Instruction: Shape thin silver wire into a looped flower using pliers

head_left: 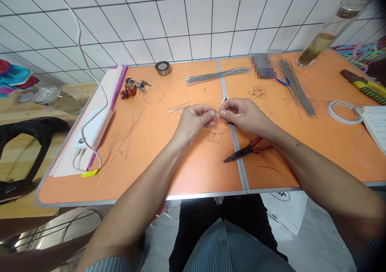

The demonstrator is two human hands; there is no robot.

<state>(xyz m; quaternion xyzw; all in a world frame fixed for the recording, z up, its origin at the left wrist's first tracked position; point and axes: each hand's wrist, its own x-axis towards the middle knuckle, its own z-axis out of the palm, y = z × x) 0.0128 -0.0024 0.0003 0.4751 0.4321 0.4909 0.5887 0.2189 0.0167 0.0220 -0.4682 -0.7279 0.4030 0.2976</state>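
Two bare hands, the left hand (194, 121) and the right hand (244, 115), were closed tightly at the fingertips on a looped thin wire piece (212, 136) in the head view; this piece hung just below them, over an orange table (144, 175); the step in hand looked like bending that wire by fingers; red-handled needle-nose pliers (249, 150) lay near, at five o'clock from the hands; a tilted glass cylinder (331, 32) at two o'clock held brown granular material; a glass jar (57, 99), at nine o'clock beyond the table edge, held something brownish.
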